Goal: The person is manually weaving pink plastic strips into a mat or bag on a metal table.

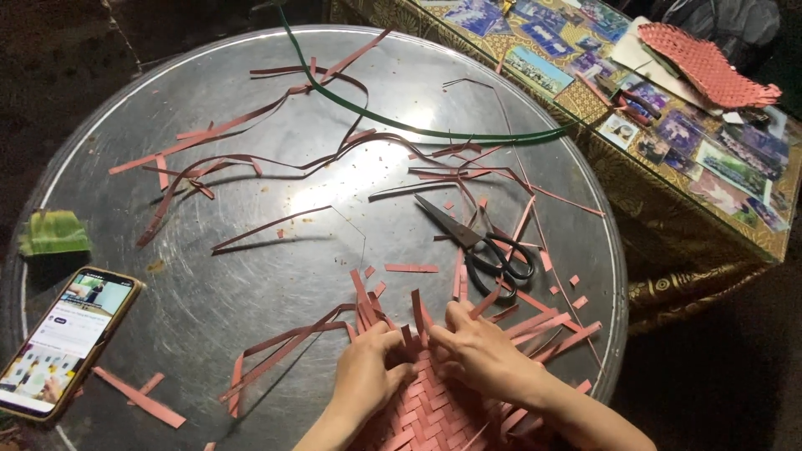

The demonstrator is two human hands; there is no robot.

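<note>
On the round metal tray (209, 276), both hands' fingers (393, 338) pinch pink strips (418, 313) of a woven mat (430, 409).

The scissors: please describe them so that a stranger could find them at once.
Look at the round metal tray, on its right half. Just above the right hand lie the scissors, closed, blades pointing up-left. They alone are black among the pink strips.

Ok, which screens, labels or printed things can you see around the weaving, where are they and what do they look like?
Phone: lower left on the round metal tray, gold-edged rectangle, screen lit with small pictures and pale text areas.
Printed photos: on the table at upper right, many small colourful rectangles laid flat.
No packages or signs in view.
</note>
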